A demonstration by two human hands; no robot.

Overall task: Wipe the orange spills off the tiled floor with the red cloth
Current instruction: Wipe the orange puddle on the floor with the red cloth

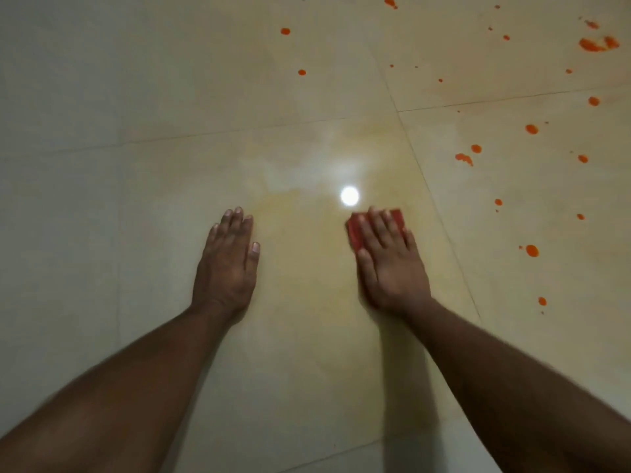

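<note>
My right hand (389,261) lies flat with straight fingers on the red cloth (355,232), pressing it onto the glossy cream tiled floor (307,336); only the cloth's left edge and far corner show past the fingers. My left hand (228,257) rests flat on the bare tile to the left, fingers straight, holding nothing. Orange spills dot the tiles to the right and far right: a large smear (597,44) at the top right, several round drops such as one (532,250) right of the cloth and another (463,158) further up.
A bright lamp reflection (349,196) shines just above the cloth. A faint yellowish film covers the tile around both hands. Grout lines (440,213) run diagonally to the right of my right hand. Small orange drops (285,31) lie far ahead.
</note>
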